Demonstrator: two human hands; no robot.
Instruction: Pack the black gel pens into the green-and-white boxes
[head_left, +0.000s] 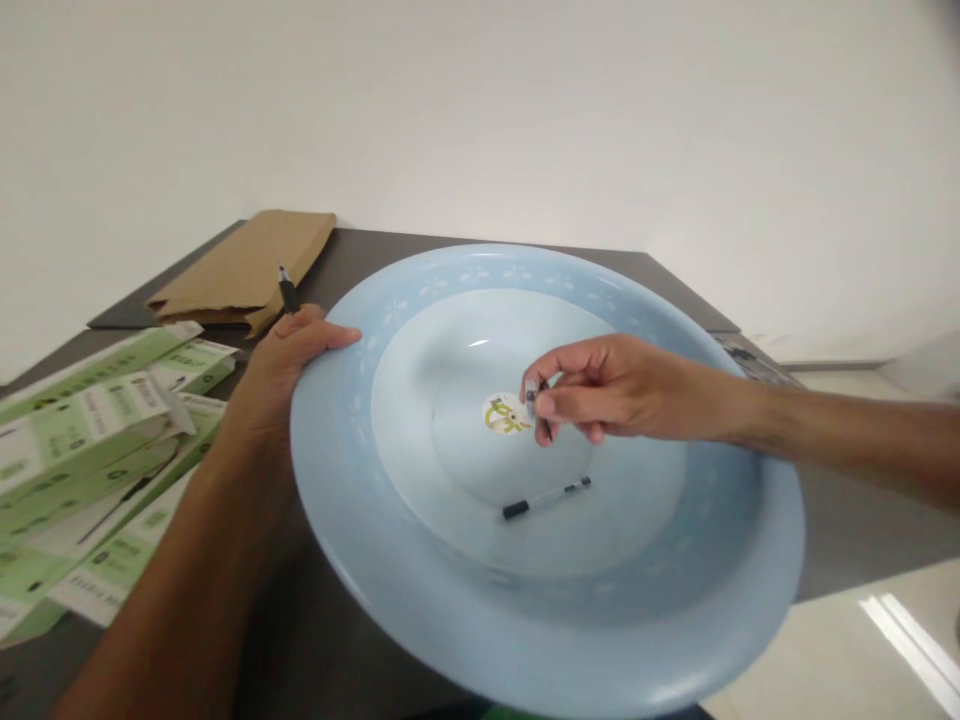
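A light blue plastic basin is tilted up towards me over the table. My left hand grips its left rim, with the thumb lying on top and the other fingers hidden underneath. A black pen tip pokes up just behind that hand; whether the hand holds this pen I cannot tell. Over the middle of the basin, my right hand pinches a pen, mostly hidden by the fingers. Below it, a clear pen with a black cap lies inside the basin. A round sticker marks the basin's bottom.
Several green and white paper packages lie in an overlapping pile at the left. Behind them, a brown paper bag rests flat on the dark table. A white wall stands at the back. At the right, printed material partly shows behind my forearm.
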